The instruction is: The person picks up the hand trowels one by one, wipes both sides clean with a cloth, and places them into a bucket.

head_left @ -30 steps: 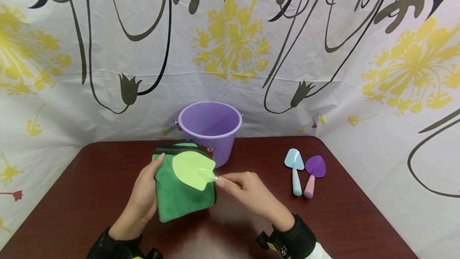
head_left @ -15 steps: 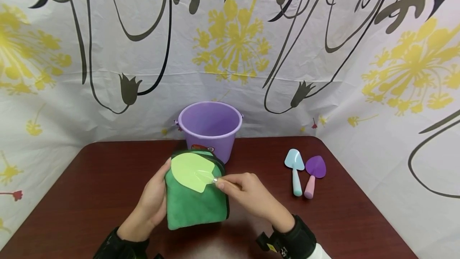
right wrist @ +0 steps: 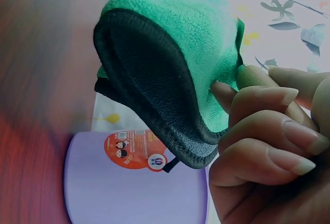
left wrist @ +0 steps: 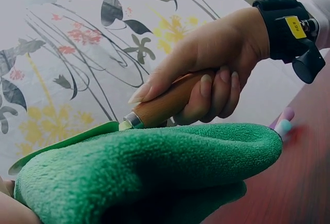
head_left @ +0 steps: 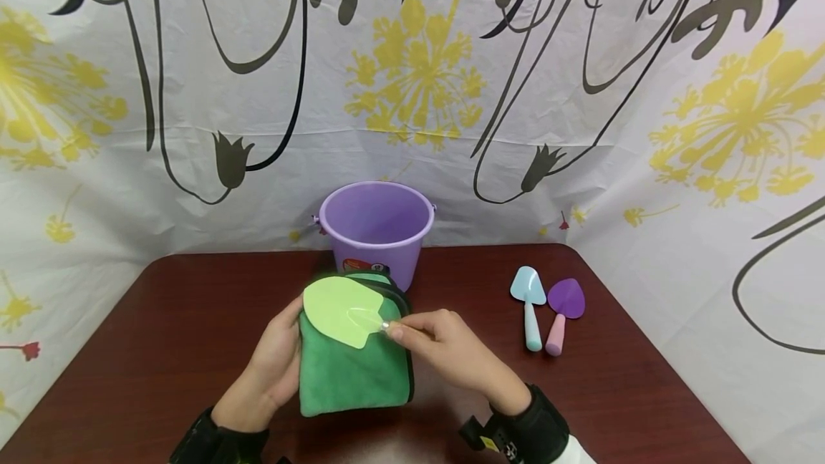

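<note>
My left hand (head_left: 267,371) holds a folded green cloth (head_left: 354,382) with dark edging by its left side. Against the cloth's upper face lies the yellow-green blade of a small trowel (head_left: 341,310). My right hand (head_left: 454,353) grips that trowel by its wooden handle (left wrist: 170,97), fingers curled round it in the left wrist view. A metal collar joins handle and blade. In the right wrist view the cloth (right wrist: 201,33) bends over in a fold, showing its dark inner side. The left fingers behind the cloth are hidden in the head view.
A purple bucket (head_left: 412,245) stands at the back of the dark red table (head_left: 193,321), just beyond the cloth. To the right lie a light blue trowel (head_left: 531,324) and a purple trowel (head_left: 567,299) with a pink handle. Patterned fabric (head_left: 412,163) hangs behind.
My left hand and the cloth have shifted right and a little toward me, under the blade. The trowel has dipped slightly down and left. My right hand has barely moved.
</note>
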Demonstrator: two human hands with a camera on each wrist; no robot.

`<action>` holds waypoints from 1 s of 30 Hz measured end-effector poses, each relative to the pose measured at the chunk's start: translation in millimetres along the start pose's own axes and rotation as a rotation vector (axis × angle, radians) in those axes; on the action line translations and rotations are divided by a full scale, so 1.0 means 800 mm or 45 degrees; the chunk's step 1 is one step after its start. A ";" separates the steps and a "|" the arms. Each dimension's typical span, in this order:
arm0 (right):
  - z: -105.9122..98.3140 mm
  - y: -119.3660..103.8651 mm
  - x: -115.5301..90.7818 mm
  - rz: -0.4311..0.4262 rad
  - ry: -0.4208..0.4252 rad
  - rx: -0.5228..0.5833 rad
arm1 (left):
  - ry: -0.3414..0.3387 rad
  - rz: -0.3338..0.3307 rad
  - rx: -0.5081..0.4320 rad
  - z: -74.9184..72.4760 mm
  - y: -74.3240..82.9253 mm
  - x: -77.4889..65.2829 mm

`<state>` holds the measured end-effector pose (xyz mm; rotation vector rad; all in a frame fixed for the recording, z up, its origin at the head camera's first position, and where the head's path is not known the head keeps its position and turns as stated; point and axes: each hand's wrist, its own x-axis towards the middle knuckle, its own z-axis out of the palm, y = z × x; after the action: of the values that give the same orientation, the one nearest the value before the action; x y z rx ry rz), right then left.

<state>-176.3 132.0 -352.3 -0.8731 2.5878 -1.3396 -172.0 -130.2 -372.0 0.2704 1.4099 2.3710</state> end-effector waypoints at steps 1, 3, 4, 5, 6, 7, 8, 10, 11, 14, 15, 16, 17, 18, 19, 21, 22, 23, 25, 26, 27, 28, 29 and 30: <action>0.000 -0.001 0.000 0.001 -0.005 0.003 | 0.007 -0.001 0.001 0.001 0.000 0.000; 0.000 -0.001 0.000 0.001 -0.016 0.006 | 0.043 -0.006 0.007 0.002 0.001 0.000; 0.000 -0.002 0.000 -0.001 -0.023 0.008 | 0.055 -0.006 0.010 0.003 0.001 0.000; 0.000 -0.002 0.000 -0.002 -0.028 0.008 | 0.066 -0.003 0.011 0.003 0.002 0.000; -0.001 -0.002 0.000 -0.003 -0.032 0.007 | 0.074 0.003 0.013 0.004 0.003 0.000; -0.001 -0.002 0.000 -0.002 -0.036 0.008 | 0.081 0.007 0.017 0.004 0.003 0.001; -0.001 -0.002 -0.001 -0.001 -0.038 0.009 | 0.081 0.013 0.017 0.004 0.004 0.001; -0.001 -0.002 -0.001 0.000 -0.037 0.010 | 0.081 0.022 0.014 0.004 0.006 0.001; -0.001 -0.001 -0.001 0.002 -0.035 0.010 | 0.085 0.024 0.018 0.004 0.007 0.001; -0.002 0.000 -0.002 -0.008 -0.039 0.005 | 0.096 0.020 0.029 0.003 0.009 -0.002; -0.002 0.000 -0.002 -0.012 -0.042 0.001 | 0.099 0.015 0.035 0.002 0.010 -0.003; -0.003 0.001 -0.003 -0.015 -0.046 0.001 | 0.101 0.011 0.044 0.002 0.011 -0.003; -0.003 0.001 -0.003 -0.019 -0.048 0.000 | 0.105 0.007 0.046 0.002 0.011 -0.004; -0.004 0.001 -0.003 -0.020 -0.050 0.000 | 0.112 0.004 0.044 0.001 0.012 -0.004; -0.004 0.001 -0.004 -0.019 -0.053 0.002 | 0.116 0.002 0.043 0.001 0.013 -0.005; -0.005 0.002 -0.004 -0.015 -0.060 0.007 | 0.119 0.007 0.049 0.000 0.013 -0.005; -0.005 0.002 -0.004 -0.013 -0.063 0.013 | 0.123 0.013 0.052 0.000 0.014 -0.005; -0.006 0.002 -0.004 -0.012 -0.066 0.015 | 0.127 0.018 0.053 -0.001 0.014 -0.005; -0.006 0.002 -0.003 -0.012 -0.067 0.013 | 0.132 0.040 0.068 -0.002 0.014 -0.005; -0.006 0.002 -0.003 -0.011 -0.067 0.013 | 0.137 0.050 0.070 -0.003 0.015 -0.005; -0.006 0.002 -0.003 -0.011 -0.066 0.010 | 0.143 0.058 0.074 -0.003 0.016 -0.005; -0.007 0.002 -0.003 -0.010 -0.065 0.009 | 0.147 0.064 0.074 -0.004 0.017 -0.005; -0.007 0.002 -0.002 -0.007 -0.063 0.006 | 0.153 0.070 0.076 -0.004 0.017 -0.006; -0.007 0.002 -0.003 -0.003 -0.061 0.004 | 0.156 0.076 0.079 -0.005 0.018 -0.006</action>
<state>-177.1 137.9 -350.3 -0.8972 2.5489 -1.3067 -171.7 -141.5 -361.0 0.1885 1.5533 2.4315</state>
